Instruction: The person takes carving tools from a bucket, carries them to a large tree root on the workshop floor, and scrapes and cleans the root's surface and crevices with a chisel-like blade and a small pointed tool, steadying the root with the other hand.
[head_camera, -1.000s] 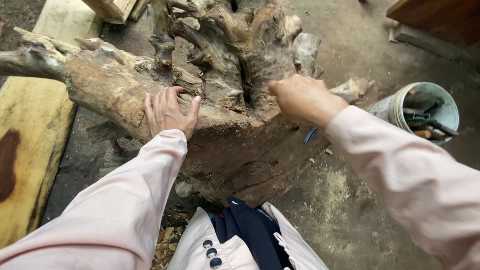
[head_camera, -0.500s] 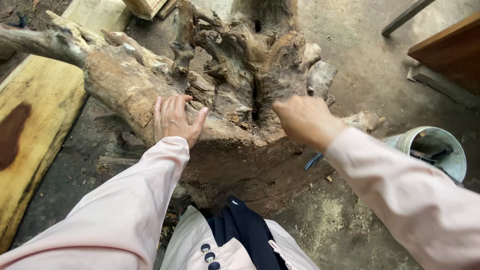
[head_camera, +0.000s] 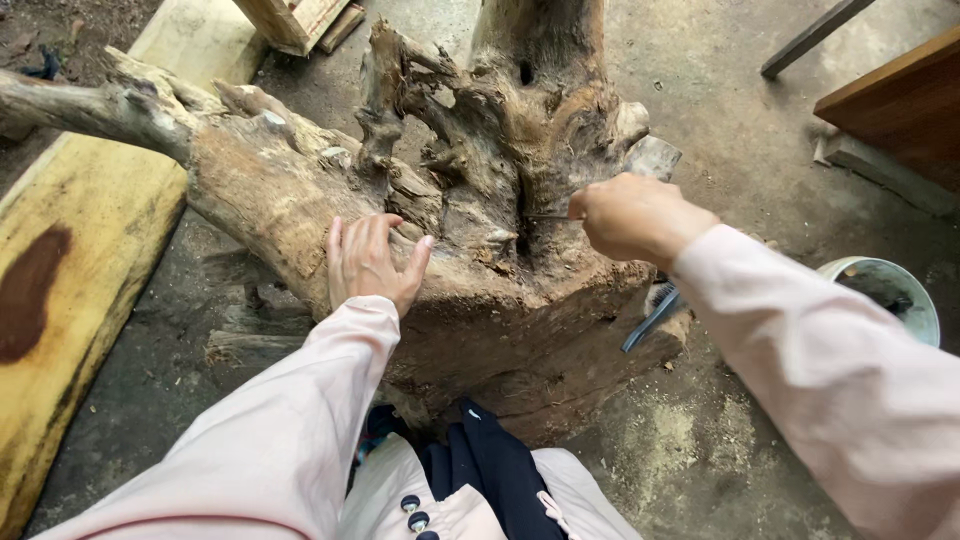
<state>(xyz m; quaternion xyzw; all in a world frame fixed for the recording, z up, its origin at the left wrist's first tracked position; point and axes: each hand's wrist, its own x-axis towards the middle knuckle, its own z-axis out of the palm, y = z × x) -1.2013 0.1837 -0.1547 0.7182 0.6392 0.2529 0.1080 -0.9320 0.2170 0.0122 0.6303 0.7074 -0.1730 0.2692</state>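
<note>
A big gnarled tree stump (head_camera: 480, 200) with twisted roots lies on the ground in front of me. My left hand (head_camera: 368, 260) rests flat on its bark, fingers spread, holding nothing. My right hand (head_camera: 632, 216) is closed around a thin metal tool (head_camera: 548, 216) whose tip pokes into a dark crevice of the stump. A long root (head_camera: 90, 105) reaches out to the left. Both arms wear pale pink sleeves.
A yellowish wooden slab (head_camera: 70, 290) lies on the left. A light bucket (head_camera: 885, 290) stands at the right, beside a blue-handled tool (head_camera: 652, 315) leaning at the stump's base. A brown board (head_camera: 900, 105) and a wooden box (head_camera: 295, 18) sit farther back. Sawdust covers the concrete.
The view has tilted, so the stump sits higher and larger in frame. My right hand has moved left to the stump's crevice with the thin tool. My left hand stays on the bark.
</note>
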